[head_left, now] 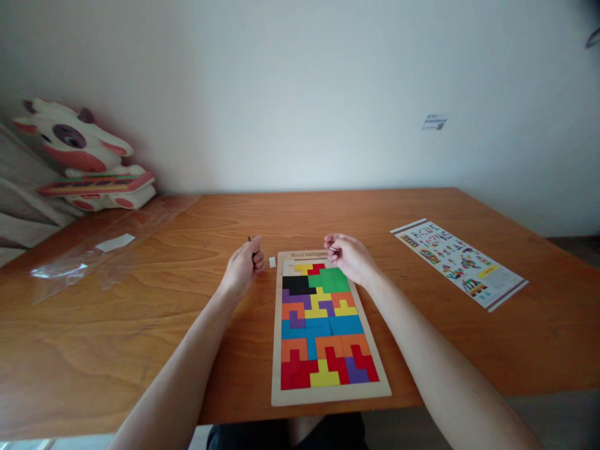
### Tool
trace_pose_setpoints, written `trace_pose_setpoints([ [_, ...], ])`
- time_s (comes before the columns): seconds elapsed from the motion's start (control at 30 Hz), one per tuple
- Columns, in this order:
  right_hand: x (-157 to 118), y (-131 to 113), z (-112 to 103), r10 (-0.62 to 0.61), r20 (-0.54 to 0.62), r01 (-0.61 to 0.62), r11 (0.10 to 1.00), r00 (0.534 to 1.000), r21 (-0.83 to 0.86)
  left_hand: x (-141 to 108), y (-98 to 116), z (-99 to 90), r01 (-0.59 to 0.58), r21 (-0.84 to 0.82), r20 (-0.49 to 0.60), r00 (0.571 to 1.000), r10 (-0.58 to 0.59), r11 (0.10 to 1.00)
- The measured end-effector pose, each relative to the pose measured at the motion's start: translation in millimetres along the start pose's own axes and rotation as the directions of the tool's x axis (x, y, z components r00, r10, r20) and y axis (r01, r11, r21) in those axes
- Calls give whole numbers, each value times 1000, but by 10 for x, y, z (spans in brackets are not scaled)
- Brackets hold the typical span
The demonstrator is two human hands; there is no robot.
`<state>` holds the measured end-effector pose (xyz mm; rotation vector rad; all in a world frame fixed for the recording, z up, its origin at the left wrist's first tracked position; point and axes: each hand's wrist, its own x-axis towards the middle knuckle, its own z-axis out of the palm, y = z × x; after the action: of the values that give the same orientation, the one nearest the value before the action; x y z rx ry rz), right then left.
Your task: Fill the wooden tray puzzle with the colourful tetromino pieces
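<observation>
My left hand (242, 267) is closed just left of the puzzle board's top corner. A small black piece (254, 255) sticks out between its fingers; its full shape is hidden. My right hand (355, 257) is raised over the board's top right corner, fingers pinched around a small, thin dark piece (335, 249) that is mostly covered. Between my arms lies the wooden block-puzzle board (276, 356), filled over most of its area with colourful tetromino pieces. Bare wood shows in the tray near the top left, beside a yellow piece (304, 269) and a red one (317, 269).
A small white tile-like bit (272, 262) sits by the board's upper left. To the right lies a printed pattern sheet (457, 262). Clear plastic wrapping (117, 250) spreads over the table's left side, with a cow-shaped toy keyboard (98, 162) behind it.
</observation>
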<state>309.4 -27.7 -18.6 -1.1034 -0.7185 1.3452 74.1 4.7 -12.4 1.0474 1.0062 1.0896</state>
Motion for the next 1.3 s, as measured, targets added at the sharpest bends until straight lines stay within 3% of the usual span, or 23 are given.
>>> trace_pose_setpoints([
  [0.07,4,13,9,-40,16,40,998,999,-53,-34,-37,4,-167,352,18,985,172,921],
  [0.13,-1,19,22,-60,50,65,993,997,-101,-71,-57,-3,-311,652,116,942,315,691],
  [0.2,-15,18,39,-54,80,65,988,995,-138,-95,-67,-18,-438,768,271,883,383,467],
  [0.3,-48,6,60,-31,116,50,985,993,-165,-98,-81,-46,-582,739,460,803,378,339],
  [0.4,-83,-14,67,42,170,-10,983,984,-182,-88,-103,-51,-612,725,513,786,344,317],
  [0.53,-94,-39,58,172,239,-146,982,956,-123,-117,-134,49,-566,781,471,812,345,264],
  [0.77,-73,-34,55,157,200,-151,987,967,-46,-140,-164,211,-385,899,300,890,344,210],
  [0.97,-96,-22,96,167,201,-159,986,965,-54,-135,-136,191,-323,935,254,899,355,148],
  [1.3,-90,-10,68,166,189,-151,984,968,-92,-180,-33,197,-245,941,173,941,290,235],
])
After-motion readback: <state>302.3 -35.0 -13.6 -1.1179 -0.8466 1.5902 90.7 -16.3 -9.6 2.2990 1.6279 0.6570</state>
